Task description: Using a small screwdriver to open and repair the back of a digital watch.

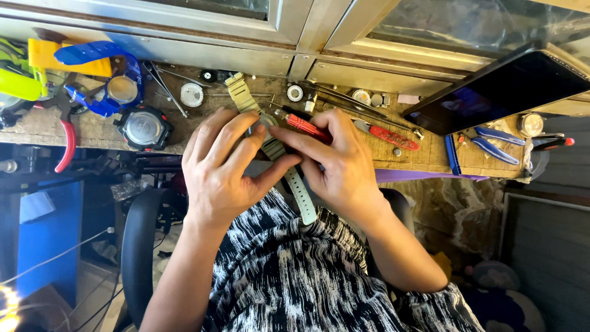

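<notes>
At frame centre, my left hand point(224, 169) fingers grip the pale green watch point(270, 144); my right hand point(338, 163) fingers clench a red screwdriver point(304, 127) against it.

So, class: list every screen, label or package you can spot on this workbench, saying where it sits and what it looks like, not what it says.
Tablet screen: upper right, propped at a tilt above the bench; flat dark rectangle, dim bluish glow, black frame.
Small pale tag: on the bench just left of the tablet; pinkish rectangle, too small to make out further.
No packages can be made out.
</notes>
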